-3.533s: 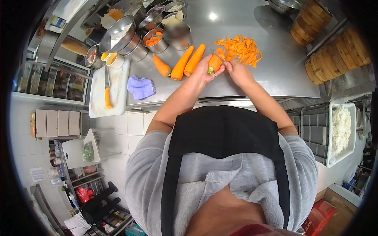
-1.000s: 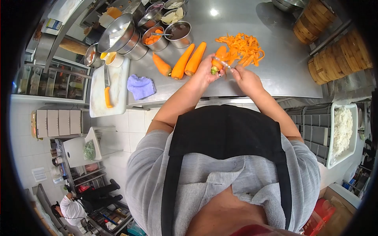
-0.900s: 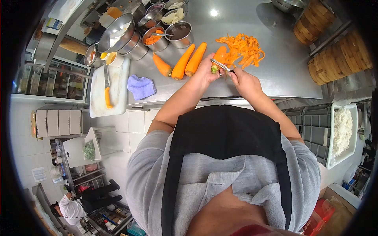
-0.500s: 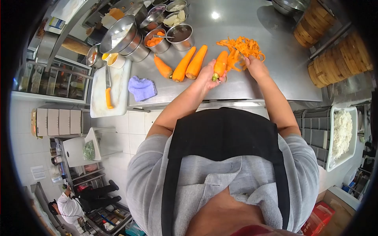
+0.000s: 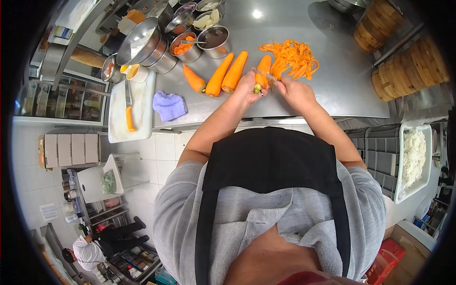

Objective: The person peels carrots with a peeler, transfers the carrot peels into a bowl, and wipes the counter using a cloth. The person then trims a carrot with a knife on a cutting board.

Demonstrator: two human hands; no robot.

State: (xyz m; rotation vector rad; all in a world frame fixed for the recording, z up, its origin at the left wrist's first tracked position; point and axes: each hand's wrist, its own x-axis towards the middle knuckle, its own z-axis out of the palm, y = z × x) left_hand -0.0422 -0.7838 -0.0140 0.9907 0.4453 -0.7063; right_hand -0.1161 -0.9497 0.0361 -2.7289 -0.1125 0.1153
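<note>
My left hand (image 5: 248,89) is closed around the thick, green-topped end of a carrot (image 5: 263,66), whose tip points away from me. In my right hand (image 5: 296,93) is a peeler (image 5: 269,76), mostly covered by the fingers, with its head against the carrot's side. Just beyond lies a loose pile of orange carrot peelings (image 5: 295,58) on the steel table (image 5: 327,90). Left of my left hand rest a short carrot (image 5: 194,79) and two longer carrots, one (image 5: 220,76) beside the other (image 5: 235,72).
A purple cloth (image 5: 170,106) lies near the table's front edge. Beside it, an orange-handled knife (image 5: 130,116) rests on a white cutting board (image 5: 116,126). Steel containers, one with cut carrot (image 5: 184,46), crowd the back left. Bamboo steamers (image 5: 408,66) stand right. Another person (image 5: 88,251) is behind, lower left.
My right hand has moved left and toward me, from the peelings to the carrot, bringing the peeler onto it. The left hand still grips the carrot.
</note>
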